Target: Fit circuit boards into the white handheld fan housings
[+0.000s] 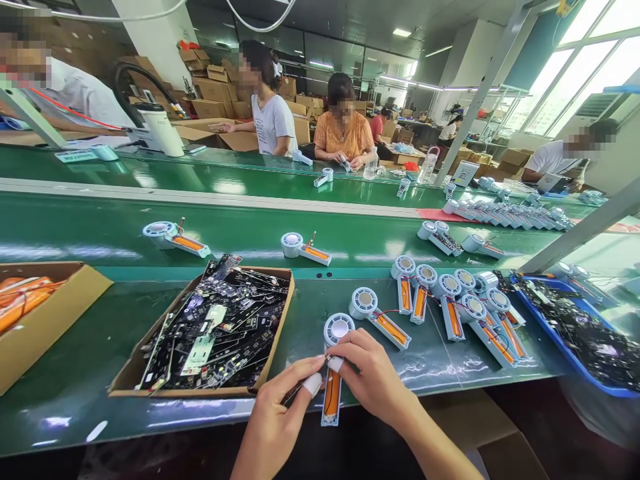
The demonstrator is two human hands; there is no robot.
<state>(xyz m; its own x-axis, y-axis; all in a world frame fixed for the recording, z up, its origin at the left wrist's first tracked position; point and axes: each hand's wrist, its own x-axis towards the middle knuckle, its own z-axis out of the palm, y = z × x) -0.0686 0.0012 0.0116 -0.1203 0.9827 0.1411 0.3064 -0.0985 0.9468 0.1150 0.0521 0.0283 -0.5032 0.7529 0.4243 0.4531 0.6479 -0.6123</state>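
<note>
Over a light-blue fan housing point(331, 400) at the bench's front edge, both hands meet with their fingertips close together. My left hand point(283, 407) is closed in a pinch; a dark thin edge, looking like a circuit board point(295, 393), shows between thumb and fingers. My right hand point(367, 370) pinches at the housing's middle, and its fingers hide what they grip. White covers wrap both thumb tips. The housing has a round fan head point(339, 328) and an open handle with an orange battery inside. Another fan housing point(380, 318) lies just to the right.
Left of my hands stands a cardboard box point(289, 320) of black circuit boards; another box point(75, 320) holds orange batteries. Several fan housings point(463, 303) cluster on the right, beside a blue tray point(565, 363) of boards. Beyond runs a green conveyor point(240, 233) with co-workers point(345, 127) across.
</note>
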